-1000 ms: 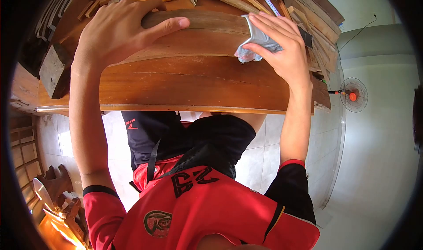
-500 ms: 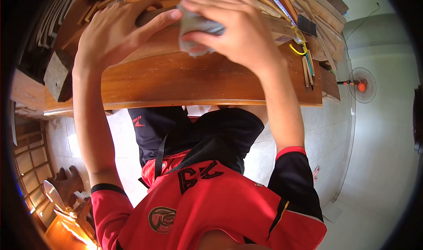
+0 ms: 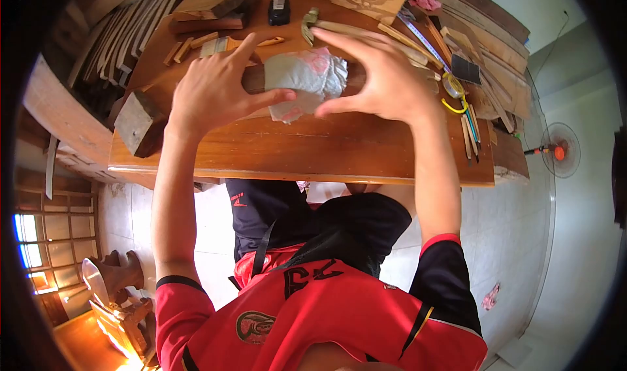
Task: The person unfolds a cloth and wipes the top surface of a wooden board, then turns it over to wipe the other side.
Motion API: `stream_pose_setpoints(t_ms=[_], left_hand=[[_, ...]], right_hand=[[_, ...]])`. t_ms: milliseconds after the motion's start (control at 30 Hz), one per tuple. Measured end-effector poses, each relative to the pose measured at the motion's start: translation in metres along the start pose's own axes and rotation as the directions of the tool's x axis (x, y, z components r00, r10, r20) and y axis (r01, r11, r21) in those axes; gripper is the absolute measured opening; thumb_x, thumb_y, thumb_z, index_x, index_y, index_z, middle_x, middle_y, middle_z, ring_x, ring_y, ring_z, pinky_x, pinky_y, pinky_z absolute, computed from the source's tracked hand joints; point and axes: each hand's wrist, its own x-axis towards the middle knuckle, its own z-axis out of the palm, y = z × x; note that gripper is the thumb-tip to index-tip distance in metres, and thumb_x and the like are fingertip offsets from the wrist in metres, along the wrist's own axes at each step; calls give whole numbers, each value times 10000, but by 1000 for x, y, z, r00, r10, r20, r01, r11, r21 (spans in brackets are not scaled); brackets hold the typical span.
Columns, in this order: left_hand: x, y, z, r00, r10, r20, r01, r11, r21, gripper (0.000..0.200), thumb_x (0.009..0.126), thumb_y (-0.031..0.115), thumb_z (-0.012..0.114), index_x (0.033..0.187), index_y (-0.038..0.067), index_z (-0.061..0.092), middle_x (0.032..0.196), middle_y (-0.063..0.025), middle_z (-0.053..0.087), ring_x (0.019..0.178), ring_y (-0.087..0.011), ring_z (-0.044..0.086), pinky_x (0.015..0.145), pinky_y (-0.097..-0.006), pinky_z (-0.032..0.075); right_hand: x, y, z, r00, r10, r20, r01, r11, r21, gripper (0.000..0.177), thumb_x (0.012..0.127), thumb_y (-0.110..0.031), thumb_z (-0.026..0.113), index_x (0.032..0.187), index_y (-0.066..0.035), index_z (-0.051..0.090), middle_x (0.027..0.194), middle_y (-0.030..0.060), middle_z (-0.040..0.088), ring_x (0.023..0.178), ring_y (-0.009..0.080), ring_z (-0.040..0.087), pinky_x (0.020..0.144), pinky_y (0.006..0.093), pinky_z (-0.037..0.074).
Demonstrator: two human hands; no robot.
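A crumpled whitish sheet with pink marks (image 3: 305,78) lies over a dark wooden piece (image 3: 253,80) on the brown table (image 3: 281,150). My left hand (image 3: 219,93) is at its left side, thumb and fingers spread, the thumb tip close to the sheet. On the right side, my right hand (image 3: 382,77) is spread around the other end, with its thumb near the sheet's lower right edge. Both hands look empty. Behind the sheet lies a hammer (image 3: 311,26), its handle running behind my right hand.
A wooden block (image 3: 137,124) stands at the left, near a brush (image 3: 222,44). A black device (image 3: 279,10) and a carved board (image 3: 371,2) are farther back. Pencils (image 3: 471,136), a tape measure (image 3: 452,85) and wood strips (image 3: 490,77) are at the right.
My right hand has let go of the sheet, which now lies spread over the wooden piece. Both hands are lower in view and open. The camera view has shifted, showing more of the table's back.
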Motion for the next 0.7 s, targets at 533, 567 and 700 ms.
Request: stream_pose_setpoints(t_ms=[533, 567, 700], left_hand=[[18, 86, 25, 894, 374, -246, -397, 916, -51, 1214, 793, 807, 788, 1649, 28, 420, 1386, -236, 684, 1271, -424, 676, 1080, -500, 541], [22, 99, 28, 937, 313, -156, -325, 944, -56, 1205, 792, 791, 799, 1635, 13, 429, 1318, -229, 708, 1219, -413, 698, 1041, -489, 556], [29, 101, 46, 966, 207, -158, -208, 978, 7, 1127, 770, 759, 834, 1523, -16, 513, 1120, -178, 752, 1078, -371, 748, 932, -439, 595]], right_hand=[[-29, 19, -22, 941, 325, 90, -300, 929, -218, 775, 667, -646, 948, 1167, -78, 784, 1036, 177, 810, 1032, 396, 765, 913, 498, 585], [-28, 18, -23, 944, 320, 86, -295, 930, -221, 751, 669, -644, 949, 1134, -77, 783, 1017, 171, 809, 1006, 392, 770, 889, 499, 588], [-30, 19, -23, 942, 327, 75, -307, 931, -197, 704, 658, -605, 973, 1052, -62, 759, 964, 151, 801, 951, 380, 776, 832, 505, 586]])
